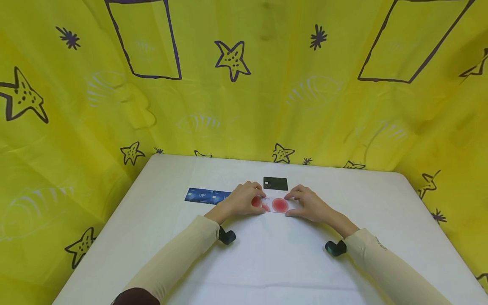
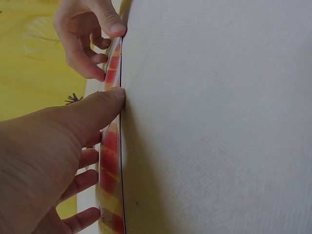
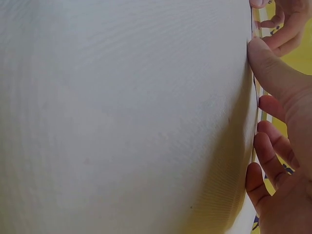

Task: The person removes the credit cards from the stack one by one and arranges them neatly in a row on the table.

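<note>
Ctr frame: L hand (image 1: 244,199) & R hand (image 1: 310,205), both part-open, fingers curved, pinch glossy white rect. card w/ red circles (image 1: 280,205); black rect. card (image 1: 275,183) just above.

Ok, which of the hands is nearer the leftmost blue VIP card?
Left. The left hand is right of the leftmost blue card, past the second blue card; the right hand is farther right, at a red-circled white card's right end.
</note>
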Demonstrator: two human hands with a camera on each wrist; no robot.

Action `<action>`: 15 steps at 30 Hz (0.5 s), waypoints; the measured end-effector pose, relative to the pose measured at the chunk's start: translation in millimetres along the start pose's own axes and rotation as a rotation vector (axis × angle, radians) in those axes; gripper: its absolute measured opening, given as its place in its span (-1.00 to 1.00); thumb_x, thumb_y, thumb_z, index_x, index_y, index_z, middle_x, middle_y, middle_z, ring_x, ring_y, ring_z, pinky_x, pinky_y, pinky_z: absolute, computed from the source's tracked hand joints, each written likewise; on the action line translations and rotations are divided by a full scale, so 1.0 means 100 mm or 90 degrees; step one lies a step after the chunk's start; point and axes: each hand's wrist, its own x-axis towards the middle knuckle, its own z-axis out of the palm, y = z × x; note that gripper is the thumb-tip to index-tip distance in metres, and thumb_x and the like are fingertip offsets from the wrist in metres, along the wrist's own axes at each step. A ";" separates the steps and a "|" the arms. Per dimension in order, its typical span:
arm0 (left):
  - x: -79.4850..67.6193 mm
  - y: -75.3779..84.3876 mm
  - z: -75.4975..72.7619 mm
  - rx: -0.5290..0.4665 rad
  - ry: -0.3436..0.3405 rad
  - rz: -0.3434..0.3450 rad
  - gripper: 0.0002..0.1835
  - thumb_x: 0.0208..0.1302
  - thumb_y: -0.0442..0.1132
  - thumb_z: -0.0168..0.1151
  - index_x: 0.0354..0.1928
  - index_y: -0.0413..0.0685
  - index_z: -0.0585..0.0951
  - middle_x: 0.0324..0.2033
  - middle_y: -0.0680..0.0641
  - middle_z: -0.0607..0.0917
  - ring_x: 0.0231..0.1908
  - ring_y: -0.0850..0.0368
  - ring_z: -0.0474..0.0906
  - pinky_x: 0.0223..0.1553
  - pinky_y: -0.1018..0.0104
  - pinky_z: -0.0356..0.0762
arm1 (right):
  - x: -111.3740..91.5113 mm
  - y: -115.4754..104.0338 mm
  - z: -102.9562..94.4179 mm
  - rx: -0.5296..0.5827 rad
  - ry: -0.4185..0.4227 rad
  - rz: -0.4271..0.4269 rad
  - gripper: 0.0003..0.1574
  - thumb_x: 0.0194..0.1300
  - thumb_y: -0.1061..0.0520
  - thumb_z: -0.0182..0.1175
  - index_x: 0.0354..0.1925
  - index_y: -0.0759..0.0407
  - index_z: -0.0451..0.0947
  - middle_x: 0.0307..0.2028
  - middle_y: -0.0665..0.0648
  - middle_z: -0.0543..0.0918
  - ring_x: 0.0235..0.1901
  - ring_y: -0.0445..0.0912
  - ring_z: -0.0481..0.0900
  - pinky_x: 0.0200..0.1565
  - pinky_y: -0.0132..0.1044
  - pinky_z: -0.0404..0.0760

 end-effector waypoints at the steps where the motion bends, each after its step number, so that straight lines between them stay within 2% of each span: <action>1: 0.00 0.00 0.00 -0.001 0.000 0.001 -0.48 0.24 0.12 0.45 0.18 0.08 0.72 0.16 -0.01 0.61 0.16 0.07 0.44 0.14 0.17 0.44 | 0.00 0.00 0.00 -0.001 -0.001 0.000 -0.48 0.14 -0.05 0.56 0.03 0.10 0.71 0.03 0.18 0.56 0.07 0.13 0.49 0.12 0.13 0.54; 10: 0.01 0.00 -0.05 -0.008 -0.018 0.004 -0.47 0.25 0.13 0.44 0.19 0.06 0.71 0.15 -0.01 0.62 0.14 0.08 0.44 0.12 0.20 0.46 | 0.03 0.01 -0.06 0.001 -0.030 -0.005 -0.41 0.13 -0.10 0.57 0.06 0.10 0.70 0.02 0.15 0.58 0.04 0.09 0.53 0.12 0.12 0.56; 15: 0.03 0.00 -0.09 -0.017 -0.032 0.007 -0.43 0.28 0.17 0.40 0.22 0.02 0.69 0.16 -0.02 0.64 0.15 0.07 0.47 0.16 0.17 0.47 | 0.05 -0.01 -0.12 -0.017 -0.039 -0.026 -0.33 0.10 -0.11 0.58 0.12 0.14 0.67 0.00 0.10 0.62 -0.04 0.00 0.55 0.03 -0.02 0.60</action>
